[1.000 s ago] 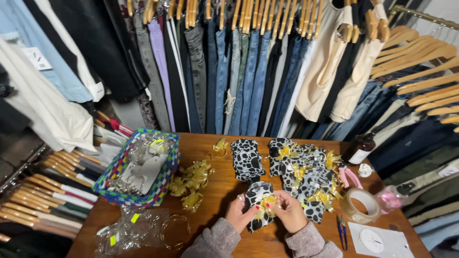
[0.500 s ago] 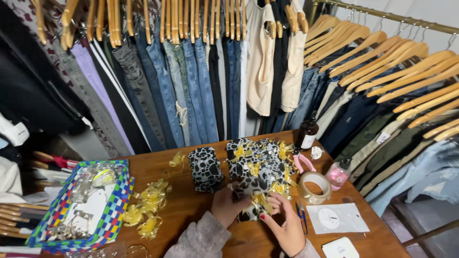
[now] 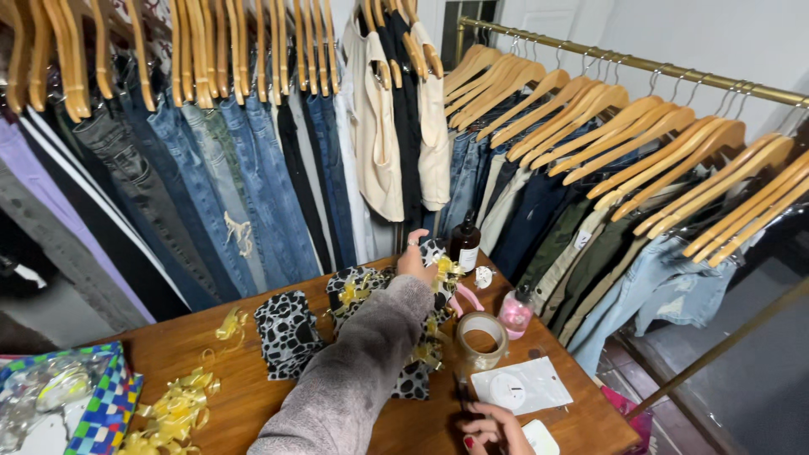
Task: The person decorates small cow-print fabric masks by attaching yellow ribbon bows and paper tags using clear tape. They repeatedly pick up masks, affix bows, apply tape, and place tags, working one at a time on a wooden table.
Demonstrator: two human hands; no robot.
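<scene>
Two hands in shot, doing pretty different things. The left hand (image 3: 415, 258), on a fuzzy grey sleeve, is stretched out to the far edge of the wooden table (image 3: 253, 396), fingers closed round a black-and-white spotted fabric pouch with a yellow ribbon bow (image 3: 436, 263), held up just off the pile. More of those spotted fabric pouches (image 3: 291, 330) lie right under and beside the forearm. Just past the held pouch stands a dark brown pump bottle (image 3: 464, 242). The right hand (image 3: 490, 428) sits low at the near edge, red nails, fingers curled down; can't tell if it's pinching anything. It's beside a white flat packet (image 3: 521, 390) and near a clear packing tape roll (image 3: 481, 338). Loose yellow ribbon scraps (image 3: 173, 411) lie off to the left.
</scene>
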